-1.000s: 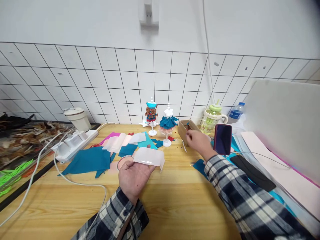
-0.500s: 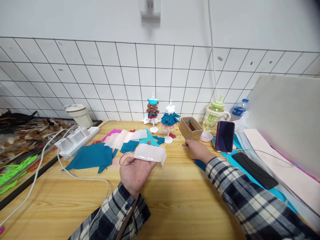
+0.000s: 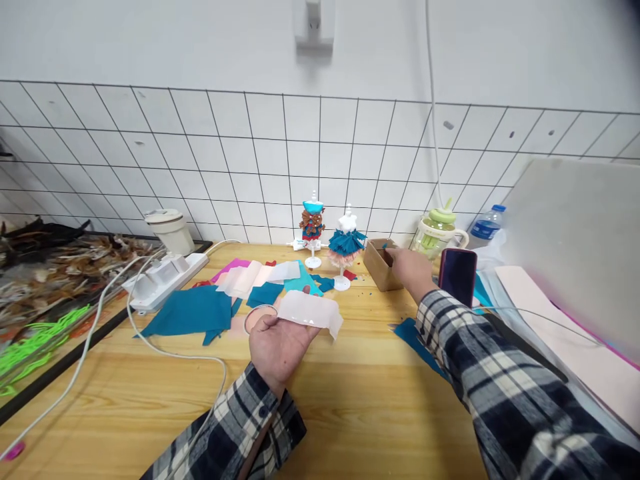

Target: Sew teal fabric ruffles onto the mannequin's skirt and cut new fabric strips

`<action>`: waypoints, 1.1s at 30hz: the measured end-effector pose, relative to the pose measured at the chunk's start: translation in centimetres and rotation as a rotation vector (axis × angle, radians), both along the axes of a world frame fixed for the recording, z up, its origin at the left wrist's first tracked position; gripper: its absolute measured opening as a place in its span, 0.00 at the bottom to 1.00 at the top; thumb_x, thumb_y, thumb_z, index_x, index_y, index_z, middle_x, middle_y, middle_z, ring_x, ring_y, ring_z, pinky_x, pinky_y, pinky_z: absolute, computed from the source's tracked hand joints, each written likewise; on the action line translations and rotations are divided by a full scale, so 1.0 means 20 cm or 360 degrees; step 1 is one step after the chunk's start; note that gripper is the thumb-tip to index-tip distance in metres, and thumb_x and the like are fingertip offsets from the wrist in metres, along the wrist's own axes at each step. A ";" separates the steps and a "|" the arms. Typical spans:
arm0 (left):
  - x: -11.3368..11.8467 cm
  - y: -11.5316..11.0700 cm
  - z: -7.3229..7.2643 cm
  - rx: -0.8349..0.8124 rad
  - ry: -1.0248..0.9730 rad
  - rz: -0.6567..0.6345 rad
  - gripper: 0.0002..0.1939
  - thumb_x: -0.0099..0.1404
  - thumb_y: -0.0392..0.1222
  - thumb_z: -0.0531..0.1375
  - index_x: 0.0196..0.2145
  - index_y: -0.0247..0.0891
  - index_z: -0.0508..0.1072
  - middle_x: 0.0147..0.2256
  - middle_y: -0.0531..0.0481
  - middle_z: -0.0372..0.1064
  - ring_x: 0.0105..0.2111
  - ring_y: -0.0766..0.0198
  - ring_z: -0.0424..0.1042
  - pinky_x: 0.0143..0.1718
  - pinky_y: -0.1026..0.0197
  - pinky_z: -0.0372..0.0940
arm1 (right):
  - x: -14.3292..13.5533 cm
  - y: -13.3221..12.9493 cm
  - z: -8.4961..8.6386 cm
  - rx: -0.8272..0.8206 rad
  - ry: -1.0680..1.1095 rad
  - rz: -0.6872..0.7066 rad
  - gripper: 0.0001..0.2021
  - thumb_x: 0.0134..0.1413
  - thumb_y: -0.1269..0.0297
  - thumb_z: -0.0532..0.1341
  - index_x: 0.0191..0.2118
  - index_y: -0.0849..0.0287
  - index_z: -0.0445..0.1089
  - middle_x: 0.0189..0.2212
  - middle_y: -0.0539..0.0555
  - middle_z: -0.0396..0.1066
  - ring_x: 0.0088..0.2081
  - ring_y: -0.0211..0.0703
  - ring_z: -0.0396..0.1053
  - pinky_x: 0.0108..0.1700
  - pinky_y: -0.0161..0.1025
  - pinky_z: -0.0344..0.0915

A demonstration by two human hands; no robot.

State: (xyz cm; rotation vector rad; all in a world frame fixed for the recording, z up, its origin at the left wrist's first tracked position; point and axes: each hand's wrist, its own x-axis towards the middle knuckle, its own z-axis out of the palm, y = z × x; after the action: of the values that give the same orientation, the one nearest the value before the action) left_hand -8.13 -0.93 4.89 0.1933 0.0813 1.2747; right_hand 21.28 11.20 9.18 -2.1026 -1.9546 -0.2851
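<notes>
On the upturned palm of my left hand (image 3: 283, 350) lies a pale pink strip of crepe paper (image 3: 310, 312) with a glossy wet-looking line along it. The thumb rests by its left end, and a thin ring-shaped roll (image 3: 249, 325) shows just behind the thumb. My right hand (image 3: 413, 272) reaches to the small cardboard box (image 3: 383, 277), its curled fingers at the right side of the opening. The fingertips are hidden, so what they pinch cannot be made out. Between the hands stands a small white dress form wearing a teal and pink ruffled skirt (image 3: 345, 243).
A second dress form (image 3: 313, 223) stands behind. Teal paper (image 3: 187, 310) and other coloured sheets lie left, near a power strip (image 3: 173, 280) and its cable. Right are a phone (image 3: 457, 277), a green-lidded cup (image 3: 440, 230), a bottle (image 3: 487, 225) and stacked sheets (image 3: 545, 313).
My right hand has risen from the tabletop in front of the box to the box's opening. The left hand still holds the pink strip. The whole view has shifted slightly.
</notes>
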 end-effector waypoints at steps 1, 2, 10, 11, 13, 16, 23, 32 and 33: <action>0.00 0.00 0.00 -0.0002 -0.0006 -0.0007 0.33 0.55 0.36 0.51 0.60 0.36 0.61 0.60 0.40 0.61 0.62 0.44 0.55 0.62 0.32 0.42 | -0.01 -0.02 -0.02 0.0139 0.0077 0.0043 0.19 0.58 0.70 0.51 0.51 0.53 0.72 0.45 0.60 0.73 0.45 0.51 0.70 0.44 0.43 0.62; 0.00 0.00 0.00 0.0000 -0.0007 -0.0023 0.33 0.55 0.36 0.51 0.60 0.36 0.61 0.60 0.40 0.60 0.62 0.43 0.55 0.62 0.32 0.42 | -0.03 -0.05 -0.03 0.0305 0.0187 0.0096 0.19 0.59 0.70 0.50 0.51 0.54 0.72 0.46 0.59 0.73 0.45 0.51 0.69 0.45 0.44 0.62; 0.03 -0.02 -0.05 0.0092 0.0024 -0.0236 0.36 0.56 0.38 0.51 0.63 0.35 0.54 0.61 0.41 0.59 0.64 0.50 0.50 0.64 0.40 0.42 | -0.38 -0.55 -0.37 0.0049 0.1844 0.0609 0.33 0.58 0.45 0.53 0.65 0.54 0.51 0.60 0.60 0.60 0.56 0.49 0.63 0.50 0.44 0.64; 0.03 -0.02 -0.06 0.0104 0.0049 -0.0248 0.36 0.56 0.38 0.50 0.64 0.34 0.53 0.61 0.41 0.58 0.64 0.50 0.50 0.64 0.41 0.42 | -0.41 -0.60 -0.40 -0.0150 0.2031 0.0710 0.37 0.55 0.41 0.54 0.66 0.54 0.49 0.63 0.60 0.54 0.60 0.49 0.57 0.54 0.44 0.61; 0.04 -0.02 -0.08 0.0115 0.0102 -0.0254 0.36 0.56 0.37 0.50 0.64 0.33 0.53 0.61 0.39 0.57 0.64 0.49 0.50 0.64 0.41 0.43 | -0.45 -0.64 -0.43 -0.0486 0.2281 0.0937 0.40 0.49 0.39 0.59 0.64 0.54 0.53 0.65 0.59 0.51 0.64 0.49 0.52 0.59 0.44 0.56; 0.05 -0.02 -0.10 0.0091 0.0156 -0.0257 0.35 0.57 0.36 0.49 0.63 0.33 0.54 0.60 0.38 0.59 0.63 0.49 0.54 0.63 0.41 0.48 | -0.45 -0.66 -0.41 -0.0807 0.2547 0.1150 0.33 0.43 0.44 0.66 0.54 0.55 0.66 0.54 0.58 0.67 0.56 0.50 0.63 0.55 0.45 0.59; 0.04 0.02 -0.06 -0.0052 0.0420 -0.0065 0.19 0.57 0.36 0.53 0.46 0.36 0.71 0.53 0.40 0.68 0.56 0.46 0.64 0.55 0.41 0.60 | -0.36 -0.64 -0.38 -0.1065 0.2873 0.0796 0.21 0.38 0.56 0.71 0.40 0.61 0.74 0.33 0.52 0.76 0.32 0.40 0.70 0.35 0.35 0.63; 0.08 0.03 -0.10 0.0018 0.1700 0.0480 0.12 0.59 0.49 0.62 0.32 0.37 0.74 0.34 0.48 0.72 0.33 0.62 0.71 0.31 0.63 0.67 | -0.32 -0.58 -0.38 -0.0468 0.2929 0.0504 0.21 0.39 0.55 0.70 0.39 0.62 0.73 0.33 0.53 0.76 0.32 0.42 0.70 0.35 0.35 0.63; 0.11 0.01 -0.11 0.0134 0.1857 0.0328 0.12 0.58 0.49 0.64 0.32 0.36 0.75 0.35 0.47 0.72 0.35 0.60 0.71 0.32 0.62 0.67 | -0.33 -0.59 -0.38 -0.0413 0.2946 0.0443 0.21 0.39 0.54 0.70 0.39 0.62 0.73 0.33 0.53 0.76 0.32 0.42 0.70 0.35 0.36 0.63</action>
State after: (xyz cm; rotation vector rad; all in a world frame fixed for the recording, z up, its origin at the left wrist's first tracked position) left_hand -6.00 -0.64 2.77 1.0034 1.0651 1.2195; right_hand 14.59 -0.56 1.55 -1.0347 -0.9255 1.4420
